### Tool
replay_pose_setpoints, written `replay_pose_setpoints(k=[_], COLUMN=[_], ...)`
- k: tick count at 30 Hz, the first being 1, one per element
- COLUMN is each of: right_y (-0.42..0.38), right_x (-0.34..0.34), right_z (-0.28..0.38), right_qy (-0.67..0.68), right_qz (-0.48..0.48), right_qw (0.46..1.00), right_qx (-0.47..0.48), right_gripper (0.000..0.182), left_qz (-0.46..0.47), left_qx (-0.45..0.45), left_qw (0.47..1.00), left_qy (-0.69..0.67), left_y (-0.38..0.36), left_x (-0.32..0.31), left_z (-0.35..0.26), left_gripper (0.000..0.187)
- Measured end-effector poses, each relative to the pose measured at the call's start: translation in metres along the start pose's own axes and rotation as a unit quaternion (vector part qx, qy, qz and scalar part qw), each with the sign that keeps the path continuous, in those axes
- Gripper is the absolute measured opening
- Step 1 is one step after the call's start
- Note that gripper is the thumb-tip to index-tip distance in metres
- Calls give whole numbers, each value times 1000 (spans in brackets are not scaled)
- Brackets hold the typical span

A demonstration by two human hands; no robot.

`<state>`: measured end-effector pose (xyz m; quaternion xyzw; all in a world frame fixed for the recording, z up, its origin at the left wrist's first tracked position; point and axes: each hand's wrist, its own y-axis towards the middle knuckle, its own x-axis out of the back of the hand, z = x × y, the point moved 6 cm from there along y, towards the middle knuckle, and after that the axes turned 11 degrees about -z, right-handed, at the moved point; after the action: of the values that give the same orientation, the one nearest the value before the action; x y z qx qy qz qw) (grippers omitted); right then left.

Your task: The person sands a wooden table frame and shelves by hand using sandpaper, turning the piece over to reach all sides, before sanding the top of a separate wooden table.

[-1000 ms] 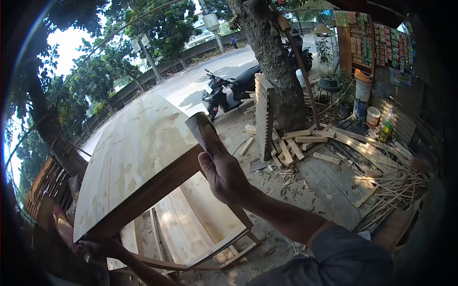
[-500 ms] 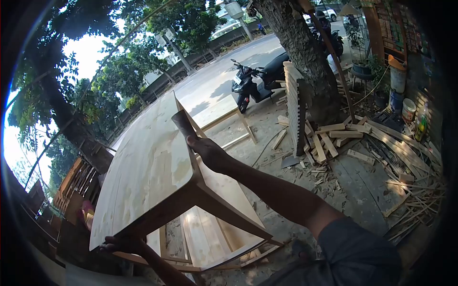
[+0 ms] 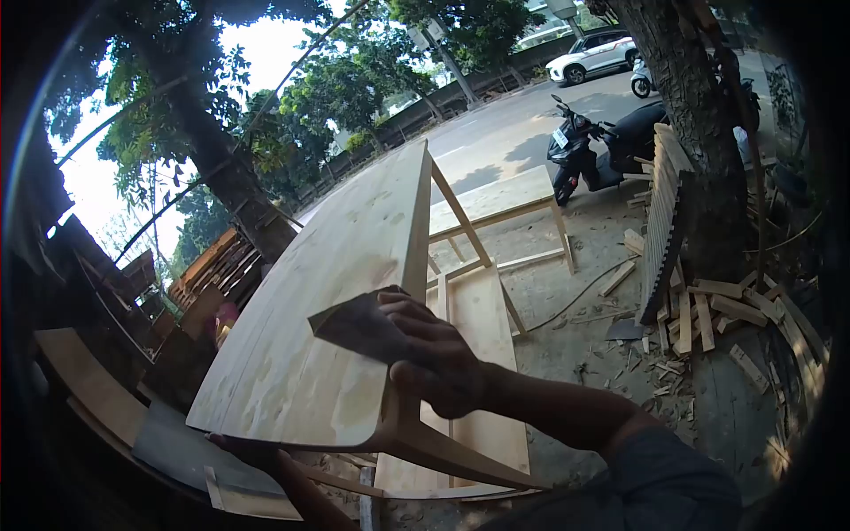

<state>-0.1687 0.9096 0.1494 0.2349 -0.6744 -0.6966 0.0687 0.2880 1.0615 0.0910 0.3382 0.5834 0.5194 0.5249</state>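
A pale wooden table [image 3: 310, 310] is tilted, its broad top facing left and its legs extending to the right. My right hand [image 3: 438, 358] is closed on a sheet of sandpaper [image 3: 359, 327], which lies over the edge of the tabletop near the front corner. The sheet's free part sticks out to the left over the top surface. My left hand [image 3: 243, 450] is at the lower edge of the tabletop, partly hidden beneath it, and supports or grips that edge.
Behind stands another wooden table [image 3: 496, 196]. A black motorbike [image 3: 575, 150] is parked beside a tree trunk [image 3: 695, 115]. Wood offcuts [image 3: 699, 319] lie on the ground at right. A white car [image 3: 598, 55] is on the road. Stacked boards [image 3: 208, 270] are at left.
The view has swung left, and a white car has appeared. My right hand has shifted along the edge toward the near corner, and the sheet, earlier curled on the edge, now reaches over the top.
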Motion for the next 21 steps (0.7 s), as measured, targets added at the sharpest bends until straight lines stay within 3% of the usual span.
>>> replay_pose_setpoints(k=[2, 3, 5, 7, 9, 10, 12, 14, 15, 17, 18, 19, 21], right_y=[-5, -6, 0, 15, 19, 22, 22, 10, 6, 8, 13, 16, 13], right_x=[-13, -12, 9, 33, 32, 35, 10, 0, 2, 30, 47, 63, 89], right_z=[31, 30, -38, -100, -109, -98, -13, 24, 8, -57, -107, -157, -229], right_qy=[16, 20, -11, -67, -84, -93, 67, 102, 104, 17, -22, -62, -100], right_qz=[50, 75, 55, 65, 106, 131, 93, 98, 102, 103, 119, 135, 78], right_qw=[997, 994, 994, 993, 989, 985, 990, 982, 971, 976, 982, 984, 992], right_qx=[58, 78, 95, 78, 65, 63, 80, 129, 191, 191, 144, 98, 0], right_gripper=[47, 49, 33, 29, 27, 26, 25, 29, 29, 39, 46, 56, 69], left_qz=[16, 27, 11, 2, 89, 93, 61, 30, -4, 43, -11, -16, -21], left_qx=[7, 82, 320, 395, 282, 268, 265, 297, 307, 218, 269, 255, 225], left_qw=[999, 996, 942, 902, 944, 948, 945, 929, 914, 975, 962, 967, 974], left_qy=[35, 13, -103, -172, -148, -145, -181, -218, -264, -5, -54, -24, 35], left_y=[-21, -6, 18, 42, 74, 82, 87, 90, 92, 102, 98, 97, 98], left_x=[4, 15, 27, 38, 51, 56, 48, 45, 45, 47, 40, 38, 41], left_z=[6, -14, -80, -161, -255, -290, -345, -380, -385, -401, -402, -407, -409], left_gripper=[78, 80, 84, 88, 93, 96, 103, 100, 97, 81, 64, 61, 54])
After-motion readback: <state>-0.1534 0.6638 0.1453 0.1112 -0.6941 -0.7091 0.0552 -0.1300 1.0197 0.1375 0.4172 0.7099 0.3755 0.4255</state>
